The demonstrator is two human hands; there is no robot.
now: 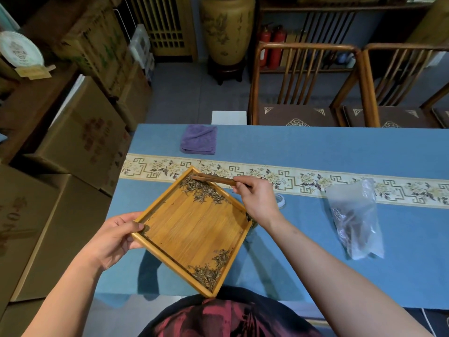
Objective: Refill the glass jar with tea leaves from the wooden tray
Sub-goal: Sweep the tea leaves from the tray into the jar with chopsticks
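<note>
The person has bare forearms and wears a dark top (230,317) with a red pattern.

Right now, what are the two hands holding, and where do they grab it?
The left hand grips the wooden tray at its left corner. The right hand pinches one end of a wooden tool above the tea leaves.

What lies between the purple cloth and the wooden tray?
In the head view, the patterned runner crosses the blue table between the purple cloth and the wooden tray.

Left hand (114,235) gripping tray (194,229), right hand (255,198) holding tongs (213,179)
</note>
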